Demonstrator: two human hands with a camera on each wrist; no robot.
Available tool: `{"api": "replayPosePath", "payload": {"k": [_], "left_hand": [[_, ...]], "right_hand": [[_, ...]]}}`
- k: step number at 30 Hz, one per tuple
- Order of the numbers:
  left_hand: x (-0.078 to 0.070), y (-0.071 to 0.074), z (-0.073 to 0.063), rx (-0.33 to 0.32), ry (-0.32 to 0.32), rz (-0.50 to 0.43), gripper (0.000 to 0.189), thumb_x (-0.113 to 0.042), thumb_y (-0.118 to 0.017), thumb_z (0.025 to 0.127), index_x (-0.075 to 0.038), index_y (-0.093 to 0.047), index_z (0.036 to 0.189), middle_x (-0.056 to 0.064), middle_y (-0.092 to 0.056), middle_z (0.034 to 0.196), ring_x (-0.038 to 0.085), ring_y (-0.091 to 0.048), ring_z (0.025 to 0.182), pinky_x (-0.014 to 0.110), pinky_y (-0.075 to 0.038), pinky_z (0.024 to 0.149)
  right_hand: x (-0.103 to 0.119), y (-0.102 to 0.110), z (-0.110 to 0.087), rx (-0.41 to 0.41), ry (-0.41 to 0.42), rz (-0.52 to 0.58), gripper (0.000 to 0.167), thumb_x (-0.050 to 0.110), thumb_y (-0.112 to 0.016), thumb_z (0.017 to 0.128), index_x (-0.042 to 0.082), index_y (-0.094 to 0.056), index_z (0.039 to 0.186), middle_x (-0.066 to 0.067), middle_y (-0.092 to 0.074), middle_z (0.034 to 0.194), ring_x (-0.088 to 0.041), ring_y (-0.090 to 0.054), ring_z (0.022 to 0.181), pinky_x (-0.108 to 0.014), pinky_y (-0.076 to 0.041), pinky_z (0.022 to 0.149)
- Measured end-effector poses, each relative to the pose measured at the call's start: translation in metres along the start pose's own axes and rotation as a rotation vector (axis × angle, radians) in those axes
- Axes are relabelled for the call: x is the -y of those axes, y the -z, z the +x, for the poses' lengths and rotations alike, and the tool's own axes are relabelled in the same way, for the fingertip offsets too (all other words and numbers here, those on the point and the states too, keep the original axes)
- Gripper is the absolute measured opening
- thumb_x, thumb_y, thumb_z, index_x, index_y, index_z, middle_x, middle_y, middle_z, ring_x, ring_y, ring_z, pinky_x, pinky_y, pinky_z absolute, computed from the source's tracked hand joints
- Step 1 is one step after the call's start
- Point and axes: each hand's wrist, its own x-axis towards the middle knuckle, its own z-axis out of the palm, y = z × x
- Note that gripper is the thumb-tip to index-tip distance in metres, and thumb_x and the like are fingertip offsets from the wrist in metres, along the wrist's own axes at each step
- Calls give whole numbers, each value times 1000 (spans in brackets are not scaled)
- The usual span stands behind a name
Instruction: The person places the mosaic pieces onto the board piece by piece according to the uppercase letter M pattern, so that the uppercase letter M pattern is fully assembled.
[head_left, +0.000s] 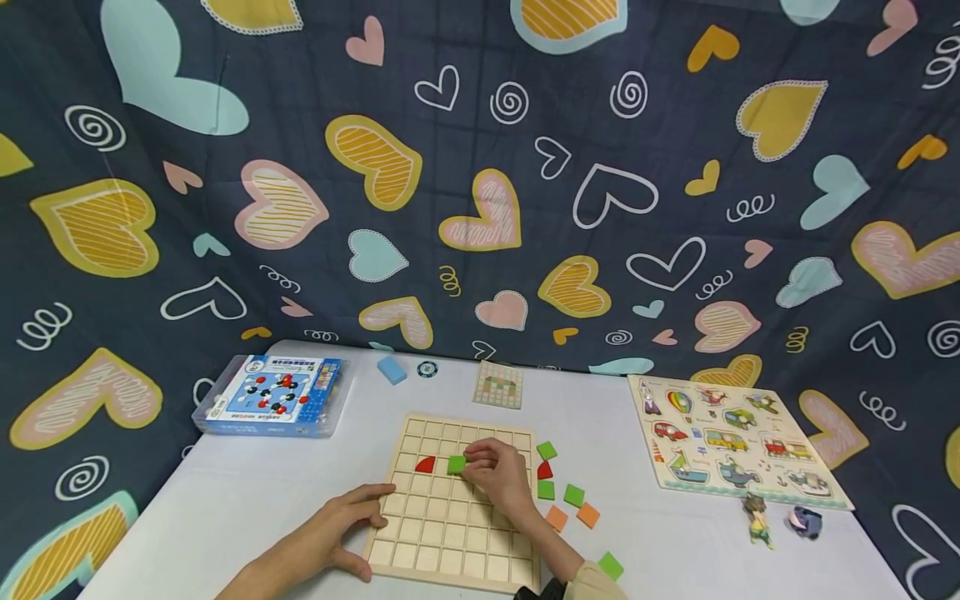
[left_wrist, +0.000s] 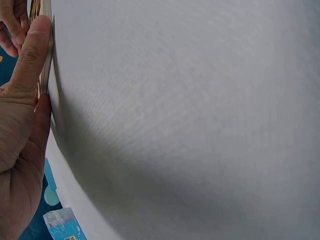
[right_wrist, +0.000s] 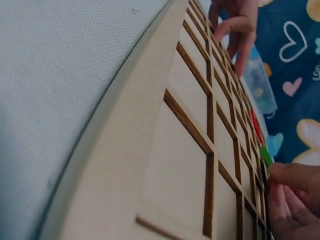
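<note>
A wooden grid board point(head_left: 441, 562) lies on the table in the head view. My right hand point(head_left: 498, 475) pinches a green square tile point(head_left: 456, 465) over the board's upper middle cells. The same tile point(right_wrist: 266, 156) shows at the fingertips in the right wrist view. Left of it, a red quarter-circle tile point(head_left: 425, 464) sits in a cell. My left hand point(head_left: 330, 533) touches the board's left edge with its fingers, its thumb near the front left corner. In the left wrist view the thumb point(left_wrist: 31, 57) lies fairly straight against the board's side.
Right of the board lie several green squares point(head_left: 573, 495), two orange squares point(head_left: 588, 515) and a red tile point(head_left: 544, 471). A pattern card point(head_left: 498, 385) lies behind it. A boxed set point(head_left: 273, 396), blue block point(head_left: 392, 369), picture puzzle point(head_left: 738, 442) and two small figures point(head_left: 757, 521) stand farther out.
</note>
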Motion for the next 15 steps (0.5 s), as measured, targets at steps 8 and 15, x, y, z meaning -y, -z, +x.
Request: {"api": "replayPosePath", "payload": {"k": [8,15], "left_hand": [[-2,1,-1,25,42,-37,41,-43,-75,69,-20,-63,101,23,-47,137,36,-48,123,23,-39,101],[-1,1,-1,30,49,-30,42,-43,-75,69,-19,-64,101,22,-47,137,38,-47,123,23,-39,101]], "right_hand": [[-30,-10,10,4,38,-26,22,-13,-70,77,-10,-64,98,-24,-67,93,-29,-68,77,-23,-55,68],[-31,-13,12,23,31,-2,24,-11,-71,77,-10,-63,100,-24,-67,94,-30,-68,79,-23,-55,69]]}}
